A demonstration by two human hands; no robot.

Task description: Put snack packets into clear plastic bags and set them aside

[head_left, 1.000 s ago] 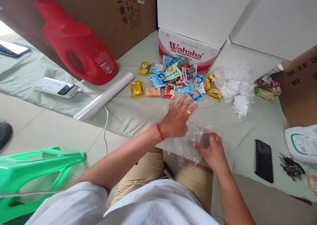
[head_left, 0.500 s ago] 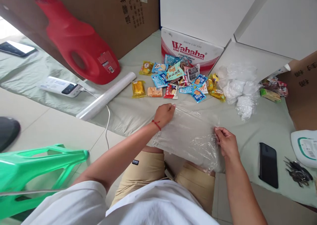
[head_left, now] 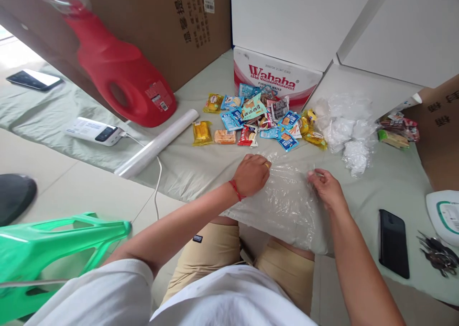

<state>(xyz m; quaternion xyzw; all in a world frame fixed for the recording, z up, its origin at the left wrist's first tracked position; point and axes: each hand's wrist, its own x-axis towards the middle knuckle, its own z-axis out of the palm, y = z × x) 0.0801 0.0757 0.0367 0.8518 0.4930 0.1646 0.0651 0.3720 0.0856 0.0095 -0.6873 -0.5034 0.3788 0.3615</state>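
Note:
A clear plastic bag (head_left: 287, 206) lies spread at the front edge of the covered surface, between my hands. My left hand (head_left: 252, 174), with a red string on its wrist, is closed on the bag's upper left part, its fingertips partly hidden. At the upper right corner, my right hand (head_left: 324, 187) pinches the film between thumb and finger. Just behind the bag is a heap of small wrapped snacks (head_left: 253, 108). Crumpled clear bags (head_left: 344, 125) sit to the right of the heap.
A clear plastic roll (head_left: 156, 144), a power bank (head_left: 93, 131) with a cable and a red jug (head_left: 124, 77) are at left. A Wahaha carton (head_left: 276, 77) stands behind. At right lie a black phone (head_left: 393, 242) and keys (head_left: 438, 254). A green stool (head_left: 68, 240) stands lower left.
My left hand has moved right and curled over the bag. The film between my hands has become more wrinkled. My right hand has risen slightly. The view has shifted a little.

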